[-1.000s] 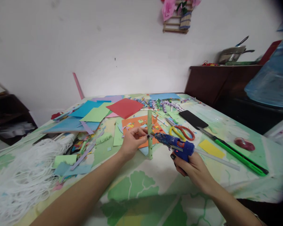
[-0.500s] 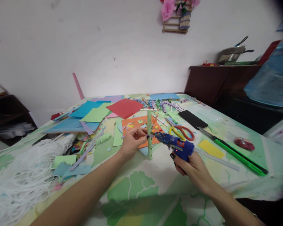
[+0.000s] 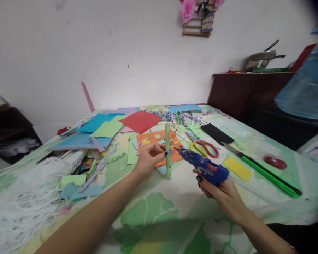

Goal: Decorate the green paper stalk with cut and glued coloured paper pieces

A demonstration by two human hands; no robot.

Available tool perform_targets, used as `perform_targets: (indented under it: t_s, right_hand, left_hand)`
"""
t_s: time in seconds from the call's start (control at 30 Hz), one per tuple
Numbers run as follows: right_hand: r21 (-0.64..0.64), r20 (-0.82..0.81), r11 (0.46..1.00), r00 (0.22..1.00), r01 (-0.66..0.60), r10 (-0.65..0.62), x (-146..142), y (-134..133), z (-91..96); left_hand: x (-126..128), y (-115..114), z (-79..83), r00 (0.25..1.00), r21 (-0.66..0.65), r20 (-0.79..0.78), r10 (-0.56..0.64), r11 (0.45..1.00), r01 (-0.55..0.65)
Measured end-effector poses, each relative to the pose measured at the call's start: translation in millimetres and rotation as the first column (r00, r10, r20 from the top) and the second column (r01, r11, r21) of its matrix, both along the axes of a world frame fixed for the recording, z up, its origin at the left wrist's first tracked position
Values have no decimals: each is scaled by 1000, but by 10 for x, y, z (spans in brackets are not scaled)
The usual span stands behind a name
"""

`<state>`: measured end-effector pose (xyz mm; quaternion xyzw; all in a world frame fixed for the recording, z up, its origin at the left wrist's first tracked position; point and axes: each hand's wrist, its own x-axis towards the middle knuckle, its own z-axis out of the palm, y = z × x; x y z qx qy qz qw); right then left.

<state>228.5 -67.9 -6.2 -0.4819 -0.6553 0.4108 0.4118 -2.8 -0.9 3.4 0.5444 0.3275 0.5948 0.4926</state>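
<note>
Pulled back rightward since the earlier frame, the blue glue gun (image 3: 201, 165) sits gripped in my right hand (image 3: 224, 195), its tip just clear of the green paper tube (image 3: 168, 167) that my left hand (image 3: 147, 160) pinches upright. From my distant post, I judge two risks: a loose left pinch could let the tube tilt, and a careless swing of a hot tip could burn that hand.

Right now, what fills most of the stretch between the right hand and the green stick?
The blue glue gun, in the head view: the right hand grips it, pointing it toward the green stick.
</note>
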Motion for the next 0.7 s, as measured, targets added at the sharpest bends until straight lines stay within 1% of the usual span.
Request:
perform_targets:
  t_s: [0.13, 0.2, 0.27, 0.37, 0.47, 0.53, 0.6, 0.7]
  right_hand:
    - [116, -45, 983, 989, 145, -140, 294, -60, -39]
    - [123, -88, 971, 976, 207, -197, 425, -75, -29]
    - [105, -120, 970, 972, 217, -204, 492, -81, -15]
    - [100, -79, 985, 988, 140, -132, 439, -77, 3]
    - [126, 29, 992, 999, 19, -23, 257, -52, 16]
    - [141, 71, 989, 997, -43, 33, 126, -30, 26]
    - [140, 82, 988, 995, -64, 53, 26, -12, 36]
    - [120, 81, 991, 996, -56, 47, -44, 0, 46]
  left_hand:
    - [-5, 9, -19, 1000, -34, 2, 20, 999, -20]
    - [-1, 13, -23, 1000, -47, 0, 27, 999, -27]
    - [6, 15, -17, 999, -48, -2, 34, 998, -34]
    - [17, 9, 18, 998, -48, 7, 62, 997, -62]
    - [18, -16, 77, 997, -75, 49, 64, 995, -61]
    - [16, -44, 123, 995, -81, 77, 59, 995, -53]
    - [15, -79, 168, 994, -84, 94, 58, 995, -50]
    - [22, -135, 223, 994, -94, 101, 45, 995, -35]
